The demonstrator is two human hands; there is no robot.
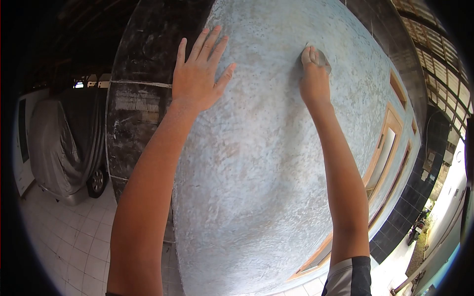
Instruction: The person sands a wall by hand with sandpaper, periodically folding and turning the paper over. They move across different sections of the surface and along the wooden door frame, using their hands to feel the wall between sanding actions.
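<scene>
A mottled blue-grey wall (247, 182) fills the middle of the view. My left hand (201, 74) lies against its upper left part, fingers spread, holding nothing. Higher on the right, my right hand (315, 76) is closed round a greyish, rounded sanding sheet or pad (323, 60) pressed to the wall. Only the edges of this pad show past the fingers, so its exact kind is unclear. Both arms are stretched out and raised.
Dark tiles (140, 106) border the wall on the left. Beyond them a covered car (59, 148) stands on a white tiled floor (74, 237). Wood-framed windows (385, 148) are on the right, with a motorbike (417, 229) farther off and roof beams above.
</scene>
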